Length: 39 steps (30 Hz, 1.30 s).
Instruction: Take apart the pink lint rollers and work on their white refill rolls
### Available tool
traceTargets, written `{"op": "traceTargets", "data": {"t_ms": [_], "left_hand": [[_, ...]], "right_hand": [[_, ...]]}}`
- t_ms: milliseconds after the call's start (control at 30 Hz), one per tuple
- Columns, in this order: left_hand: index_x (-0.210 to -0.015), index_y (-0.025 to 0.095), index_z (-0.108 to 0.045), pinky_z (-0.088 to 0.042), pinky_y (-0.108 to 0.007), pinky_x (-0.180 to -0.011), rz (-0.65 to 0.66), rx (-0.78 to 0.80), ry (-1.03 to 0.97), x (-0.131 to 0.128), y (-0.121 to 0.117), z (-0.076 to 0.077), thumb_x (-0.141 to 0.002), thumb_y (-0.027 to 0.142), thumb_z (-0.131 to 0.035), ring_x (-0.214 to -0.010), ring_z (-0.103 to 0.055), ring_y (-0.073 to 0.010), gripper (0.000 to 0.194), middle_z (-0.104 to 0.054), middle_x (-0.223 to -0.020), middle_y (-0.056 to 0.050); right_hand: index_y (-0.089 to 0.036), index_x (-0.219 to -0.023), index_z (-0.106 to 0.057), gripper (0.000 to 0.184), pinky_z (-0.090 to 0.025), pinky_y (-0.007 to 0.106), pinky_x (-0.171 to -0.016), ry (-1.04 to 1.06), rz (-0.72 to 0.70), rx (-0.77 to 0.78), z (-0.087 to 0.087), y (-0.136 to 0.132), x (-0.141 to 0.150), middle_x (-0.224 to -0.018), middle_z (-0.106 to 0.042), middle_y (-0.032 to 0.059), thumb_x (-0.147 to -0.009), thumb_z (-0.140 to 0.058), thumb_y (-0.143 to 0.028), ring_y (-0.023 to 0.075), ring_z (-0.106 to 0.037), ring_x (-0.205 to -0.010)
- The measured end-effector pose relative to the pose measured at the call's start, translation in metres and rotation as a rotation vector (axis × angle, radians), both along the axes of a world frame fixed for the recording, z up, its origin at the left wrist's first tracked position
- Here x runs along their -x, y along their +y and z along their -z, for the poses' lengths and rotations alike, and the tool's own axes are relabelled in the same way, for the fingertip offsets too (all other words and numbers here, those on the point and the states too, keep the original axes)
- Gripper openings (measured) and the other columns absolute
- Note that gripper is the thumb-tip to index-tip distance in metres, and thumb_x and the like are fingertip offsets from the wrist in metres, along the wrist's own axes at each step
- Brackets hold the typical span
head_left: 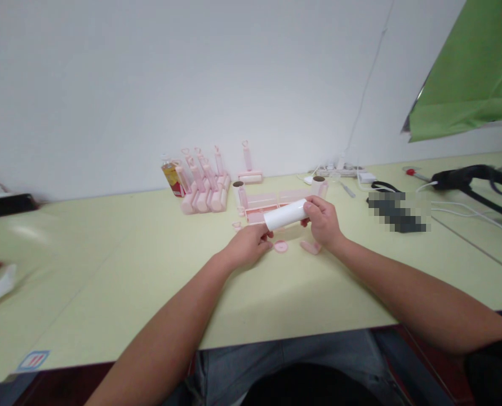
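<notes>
My right hand (323, 221) is closed around the right end of a white lint-roller refill (287, 214), which lies tilted above the table. My left hand (248, 246) is at the refill's lower left end, its fingers curled and partly hidden behind it; what they hold, if anything, does not show. Just right of the left fingertips, a round pink end cap (280, 246) lies on the table. A curved pink plastic piece (310, 247) rests below my right hand. Behind the refill are a pink tray-like case (256, 216) and another roll standing upright (319, 187).
Several assembled pink lint rollers (204, 197) stand at the back left beside a drink bottle (172, 177). One more roller (249, 177) stands near the wall. A power strip (339, 171), a grey-handled tool (347, 190) and black straps (474, 180) lie to the right; a phone (10, 204) lies far left.
</notes>
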<state>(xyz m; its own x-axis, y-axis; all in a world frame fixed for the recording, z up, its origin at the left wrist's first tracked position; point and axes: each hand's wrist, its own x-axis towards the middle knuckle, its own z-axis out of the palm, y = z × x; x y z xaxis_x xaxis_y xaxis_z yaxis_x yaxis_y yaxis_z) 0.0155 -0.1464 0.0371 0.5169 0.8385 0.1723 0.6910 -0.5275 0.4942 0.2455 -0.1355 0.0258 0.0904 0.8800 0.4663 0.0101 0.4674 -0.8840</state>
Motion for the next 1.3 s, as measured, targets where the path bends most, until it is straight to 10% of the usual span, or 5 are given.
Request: {"op": "traceTargets", "data": {"t_ms": [533,767,1133,1300], "left_hand": [[-0.107,0.017,-0.062,-0.051,-0.030,-0.072,0.026,0.172,-0.432,-0.002,0.008,0.010,-0.082,0.022,-0.056,-0.076,-0.065,-0.0174,0.026,-0.066,-0.086,-0.003],[-0.125,0.022,-0.045,-0.046,-0.018,-0.046,0.060,0.337,-0.692,0.000,0.001,-0.009,-0.074,0.027,-0.073,-0.070,-0.067,-0.0145,0.059,-0.063,-0.098,-0.005],[-0.113,0.020,-0.047,-0.052,-0.022,-0.051,-0.431,-0.118,-1.110,0.045,0.040,-0.033,-0.073,0.046,-0.072,-0.067,-0.064,-0.0119,0.053,-0.061,-0.100,-0.003],[-0.113,0.020,-0.045,-0.048,-0.021,-0.063,-0.738,-0.458,-0.951,0.078,0.059,-0.030,-0.067,0.031,-0.076,-0.072,-0.059,-0.0099,0.057,-0.060,-0.096,-0.001]], "right_hand": [[-0.018,-0.081,-0.061,0.032,-0.043,0.025,-0.045,-0.014,0.025,-0.023,-0.004,-0.004,0.000,-0.059,-0.052,-0.0026,-0.086,-0.057,-0.050,0.0129,-0.052,-0.050],[-0.019,-0.090,-0.057,0.033,-0.046,0.025,-0.048,0.033,-0.113,0.003,0.000,-0.003,0.007,-0.063,-0.054,-0.0036,-0.086,-0.059,-0.052,0.0115,-0.052,-0.050],[-0.019,-0.115,-0.056,0.043,-0.050,0.025,-0.056,-0.062,-0.323,-0.004,0.011,-0.005,0.015,-0.090,-0.066,0.0037,-0.087,-0.063,-0.051,0.0106,-0.056,-0.061],[-0.018,-0.116,-0.057,0.038,-0.050,0.026,-0.058,-0.086,-0.321,-0.030,0.015,-0.005,0.014,-0.088,-0.065,0.0032,-0.088,-0.063,-0.044,0.0110,-0.057,-0.062]]}}
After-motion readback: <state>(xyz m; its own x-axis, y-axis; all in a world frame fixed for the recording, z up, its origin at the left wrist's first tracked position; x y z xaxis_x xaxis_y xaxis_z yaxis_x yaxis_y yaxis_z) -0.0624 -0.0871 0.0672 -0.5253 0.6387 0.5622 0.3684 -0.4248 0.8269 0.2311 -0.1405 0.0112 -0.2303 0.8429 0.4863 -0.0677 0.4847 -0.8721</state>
